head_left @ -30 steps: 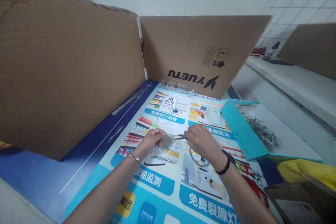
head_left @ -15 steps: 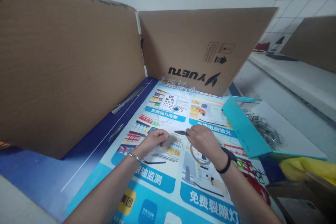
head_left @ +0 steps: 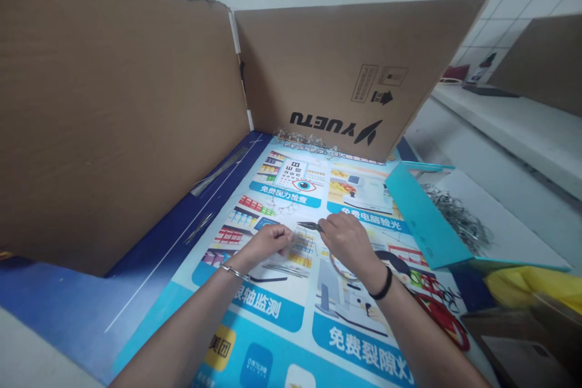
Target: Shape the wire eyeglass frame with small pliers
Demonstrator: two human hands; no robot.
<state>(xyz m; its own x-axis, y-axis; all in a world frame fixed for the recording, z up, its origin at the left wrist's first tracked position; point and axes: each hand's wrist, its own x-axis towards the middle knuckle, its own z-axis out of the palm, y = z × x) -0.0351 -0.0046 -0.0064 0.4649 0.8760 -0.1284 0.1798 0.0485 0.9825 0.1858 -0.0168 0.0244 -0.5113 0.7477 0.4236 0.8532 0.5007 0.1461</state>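
Note:
My right hand (head_left: 348, 240) is closed round a pair of dark pliers (head_left: 309, 226), whose jaws point left toward my other hand. My left hand (head_left: 271, 241) is pinched shut just left of the jaw tips; what lies between its fingers is too small to make out. Both hands are over a printed poster (head_left: 291, 322) on the table. Thin wire pieces (head_left: 284, 269) lie beside and below my left hand. A tangle of silvery wire (head_left: 459, 215) fills part of a turquoise box (head_left: 425, 218) on the right.
Tall cardboard panels (head_left: 122, 109) stand at the left and back (head_left: 318, 60). Wire bundles (head_left: 199, 228) lie on the blue strip at left. Clear small pieces (head_left: 304, 138) line the back edge. A red ring-shaped item (head_left: 443, 318) and yellow plastic (head_left: 531, 287) are at right.
My right hand and the pliers have shifted slightly left and up. My left hand has barely moved. The camera view has tilted a little.

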